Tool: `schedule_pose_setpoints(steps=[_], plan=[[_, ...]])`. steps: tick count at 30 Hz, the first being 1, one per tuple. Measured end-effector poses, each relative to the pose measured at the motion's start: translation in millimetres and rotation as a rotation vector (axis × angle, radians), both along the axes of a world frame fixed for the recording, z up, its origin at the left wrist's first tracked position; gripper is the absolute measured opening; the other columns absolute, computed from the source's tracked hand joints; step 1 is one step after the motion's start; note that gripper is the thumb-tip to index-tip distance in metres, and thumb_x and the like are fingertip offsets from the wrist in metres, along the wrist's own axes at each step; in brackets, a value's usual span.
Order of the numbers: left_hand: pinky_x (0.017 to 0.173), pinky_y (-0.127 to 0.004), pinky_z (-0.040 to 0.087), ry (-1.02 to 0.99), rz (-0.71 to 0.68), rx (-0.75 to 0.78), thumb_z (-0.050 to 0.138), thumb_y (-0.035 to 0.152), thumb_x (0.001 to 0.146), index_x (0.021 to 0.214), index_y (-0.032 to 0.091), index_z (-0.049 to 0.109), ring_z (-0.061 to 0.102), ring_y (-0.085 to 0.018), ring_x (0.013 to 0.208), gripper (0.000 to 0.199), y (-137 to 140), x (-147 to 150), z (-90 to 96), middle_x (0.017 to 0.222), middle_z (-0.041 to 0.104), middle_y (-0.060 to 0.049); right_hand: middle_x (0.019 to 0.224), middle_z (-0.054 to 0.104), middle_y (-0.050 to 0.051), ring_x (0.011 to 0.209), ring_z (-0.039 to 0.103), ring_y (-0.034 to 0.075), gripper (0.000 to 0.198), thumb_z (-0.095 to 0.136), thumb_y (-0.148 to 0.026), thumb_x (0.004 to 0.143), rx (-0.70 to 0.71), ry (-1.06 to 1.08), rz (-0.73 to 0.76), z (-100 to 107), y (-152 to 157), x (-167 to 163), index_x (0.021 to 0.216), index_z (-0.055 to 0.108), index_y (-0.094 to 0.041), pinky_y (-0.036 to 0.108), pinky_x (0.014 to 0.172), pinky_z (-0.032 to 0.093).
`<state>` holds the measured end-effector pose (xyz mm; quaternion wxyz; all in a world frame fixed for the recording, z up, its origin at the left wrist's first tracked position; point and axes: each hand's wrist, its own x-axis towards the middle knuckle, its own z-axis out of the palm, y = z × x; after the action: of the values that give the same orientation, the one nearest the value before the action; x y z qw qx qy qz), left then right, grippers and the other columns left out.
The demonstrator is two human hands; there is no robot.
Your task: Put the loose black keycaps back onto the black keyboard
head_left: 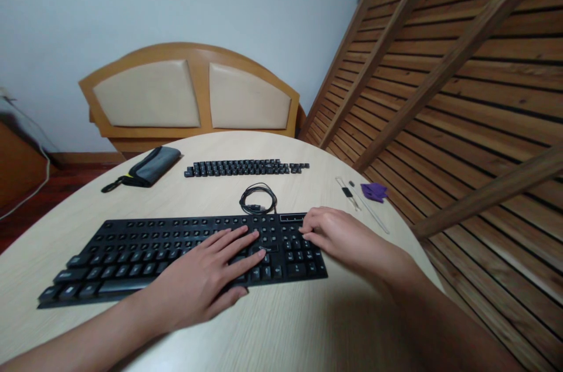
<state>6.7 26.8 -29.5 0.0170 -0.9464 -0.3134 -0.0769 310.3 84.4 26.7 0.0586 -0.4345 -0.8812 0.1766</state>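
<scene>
A black computer keyboard (176,249) lies in front of me on the table. Its upper rows and part of its middle show bare switches, while the lower rows and most of the number pad carry keycaps. My left hand (211,272) rests flat on the keyboard's right-centre part, fingers spread. Over the top of the number pad, my right hand (328,231) has its thumb and fingers pinched together; whatever is between them is hidden. Behind the keyboard sits its coiled black cable (259,199). Several loose keycaps (237,168) stand in rows farther back.
A folded grey cloth (156,166) with a black loop is at the back left. On the right lie a wire keycap puller (347,192), a thin white stick (372,210) and a purple cloth (373,191). A headboard (204,90) and a slatted wooden frame (461,78) stand beyond the round table.
</scene>
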Motion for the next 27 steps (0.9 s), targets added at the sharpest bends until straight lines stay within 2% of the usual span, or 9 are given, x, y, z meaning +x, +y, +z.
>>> schedule_pose_setpoints(steps=[2,4,8,10,12,15,18,21,27], plan=[[0.113,-0.053,0.039,-0.011,-0.001,-0.001,0.052,0.044,0.099,0.155,0.032,0.033,0.034,-0.033,0.145,0.06,0,0,-0.2,0.161,0.031,-0.006,0.095,0.073,0.006,0.09,0.065,0.021,0.012,0.061,-0.023,0.091,-0.013,0.084,0.05,-5,7,7,0.089,0.073,-0.02,0.032,0.083,0.047],[0.113,-0.053,0.039,-0.025,0.001,-0.006,0.052,0.043,0.099,0.155,0.032,0.034,0.034,-0.033,0.145,0.059,0,0,-0.3,0.161,0.031,-0.006,0.094,0.073,0.005,0.087,0.066,0.02,0.018,0.058,-0.028,0.094,-0.004,0.154,0.033,-12,18,13,0.091,0.074,-0.021,0.031,0.08,0.047],[0.113,-0.055,0.039,-0.013,0.003,-0.024,0.052,0.043,0.099,0.155,0.032,0.034,0.033,-0.033,0.146,0.059,1,0,0.2,0.161,0.031,-0.007,0.102,0.073,0.007,0.093,0.066,0.021,0.021,0.053,-0.029,0.096,0.253,0.191,-0.183,-32,49,17,0.1,0.071,-0.019,0.034,0.084,0.047],[0.113,-0.055,0.038,-0.002,0.006,-0.033,0.051,0.043,0.1,0.155,0.031,0.033,0.032,-0.034,0.146,0.059,1,0,0.4,0.161,0.031,-0.008,0.107,0.072,0.008,0.092,0.066,0.021,0.026,0.054,-0.029,0.095,0.291,0.142,-0.272,-45,68,17,0.116,0.067,-0.018,0.033,0.082,0.048],[0.113,-0.056,0.038,0.008,0.009,-0.04,0.051,0.043,0.1,0.155,0.031,0.033,0.031,-0.034,0.147,0.06,1,0,0.4,0.161,0.03,-0.008,0.115,0.071,0.01,0.101,0.065,0.022,0.035,0.055,-0.027,0.095,0.324,0.05,-0.316,-55,85,15,0.128,0.06,-0.018,0.033,0.088,0.048],[0.114,-0.056,0.036,0.011,0.01,-0.046,0.05,0.043,0.1,0.156,0.031,0.031,0.029,-0.033,0.147,0.06,1,0,0.0,0.162,0.029,-0.008,0.125,0.067,0.013,0.114,0.059,0.027,0.043,0.053,-0.028,0.095,0.383,-0.058,-0.362,-63,106,9,0.136,0.055,-0.018,0.036,0.094,0.045],[0.114,-0.055,0.036,-0.01,0.011,-0.056,0.051,0.042,0.1,0.156,0.032,0.03,0.03,-0.033,0.147,0.061,1,-1,-0.5,0.162,0.03,-0.007,0.126,0.065,0.015,0.114,0.059,0.031,0.05,0.053,-0.027,0.094,0.4,-0.081,-0.396,-64,120,3,0.143,0.049,-0.017,0.04,0.093,0.045],[0.114,-0.054,0.036,-0.029,0.014,-0.062,0.052,0.042,0.099,0.155,0.032,0.031,0.03,-0.033,0.147,0.061,1,-1,-0.6,0.162,0.03,-0.005,0.125,0.065,0.015,0.113,0.058,0.032,0.047,0.052,-0.028,0.095,0.407,-0.095,-0.425,-64,126,-1,0.141,0.052,-0.018,0.04,0.092,0.045],[0.115,-0.054,0.036,-0.014,0.01,-0.055,0.05,0.043,0.1,0.156,0.032,0.031,0.03,-0.033,0.147,0.06,1,0,0.5,0.162,0.029,-0.006,0.113,0.07,0.01,0.106,0.062,0.027,0.024,0.054,-0.026,0.096,0.378,-0.09,-0.415,-60,114,5,0.118,0.063,-0.021,0.035,0.085,0.045]])
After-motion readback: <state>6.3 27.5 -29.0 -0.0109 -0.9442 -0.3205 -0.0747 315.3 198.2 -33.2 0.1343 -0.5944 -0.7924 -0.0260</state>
